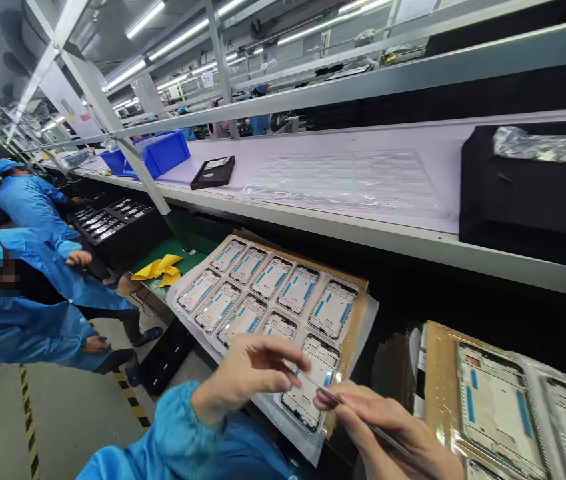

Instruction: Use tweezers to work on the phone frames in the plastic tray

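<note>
My right hand (387,427) grips a pair of thin metal tweezers (387,437), their fine tip pointing up and left. My left hand (255,370) is at that tip, fingers bent, thumb and fingertips close together; whatever small thing is between them is too small to name. Below both hands lies a phone frame (307,393) with a black rim and blue strips, partly covered by my fingers. It sits in a clear plastic tray (307,320) holding several similar frames in two rows, on brown cardboard (357,320).
On the right, another tray holds more phone frames (497,400). A shelf (283,213) runs behind, bearing a blue bin (163,155), a small black tray (213,172) and a black box (527,193). Yellow pieces (160,269) lie on a green mat. Co-workers in blue (37,300) are at left.
</note>
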`<move>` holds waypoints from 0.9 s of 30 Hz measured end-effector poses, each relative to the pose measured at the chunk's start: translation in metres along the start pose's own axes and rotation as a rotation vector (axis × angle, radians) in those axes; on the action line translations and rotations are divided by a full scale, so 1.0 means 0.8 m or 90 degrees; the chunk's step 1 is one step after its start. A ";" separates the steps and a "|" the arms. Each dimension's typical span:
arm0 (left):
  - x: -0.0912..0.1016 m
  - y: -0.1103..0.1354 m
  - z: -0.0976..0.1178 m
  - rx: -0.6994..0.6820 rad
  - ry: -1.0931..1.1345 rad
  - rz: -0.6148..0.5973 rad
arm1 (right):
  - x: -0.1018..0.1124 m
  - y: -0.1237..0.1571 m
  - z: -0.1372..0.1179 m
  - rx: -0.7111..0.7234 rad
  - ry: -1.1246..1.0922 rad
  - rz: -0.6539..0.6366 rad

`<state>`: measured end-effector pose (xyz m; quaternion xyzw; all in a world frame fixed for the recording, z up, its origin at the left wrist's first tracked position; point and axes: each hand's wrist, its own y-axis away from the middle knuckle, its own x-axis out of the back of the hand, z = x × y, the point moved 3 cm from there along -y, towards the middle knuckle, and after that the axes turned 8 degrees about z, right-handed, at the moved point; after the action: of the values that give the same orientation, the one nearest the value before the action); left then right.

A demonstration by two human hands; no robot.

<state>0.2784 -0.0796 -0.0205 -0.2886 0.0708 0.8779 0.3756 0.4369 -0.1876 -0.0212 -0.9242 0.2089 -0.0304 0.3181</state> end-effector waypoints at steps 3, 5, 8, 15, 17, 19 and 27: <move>0.060 -0.020 -0.017 0.020 -0.282 0.060 | 0.037 0.016 0.068 -0.126 0.125 0.151; 0.089 -0.036 -0.050 0.029 -0.616 0.091 | 0.060 0.034 0.126 -0.303 0.192 0.225; 0.092 -0.052 -0.120 0.020 -0.829 0.007 | 0.075 0.057 0.190 -0.403 0.187 0.203; 0.092 -0.050 -0.205 -0.009 -1.072 -0.082 | 0.075 0.072 0.230 -0.495 0.174 0.106; 0.098 -0.047 -0.207 -0.064 -1.067 -0.073 | 0.075 0.070 0.230 -0.481 0.197 0.076; 0.102 -0.044 -0.207 -0.109 -1.066 -0.064 | 0.075 0.067 0.230 -0.459 0.221 0.049; 0.098 -0.041 -0.205 -0.173 -1.068 -0.074 | 0.072 0.065 0.229 -0.395 0.252 0.016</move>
<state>0.3324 -0.0639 -0.1965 0.4119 -0.3522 0.7810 0.3105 0.5046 -0.1423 -0.2026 -0.9502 0.2774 -0.1401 -0.0234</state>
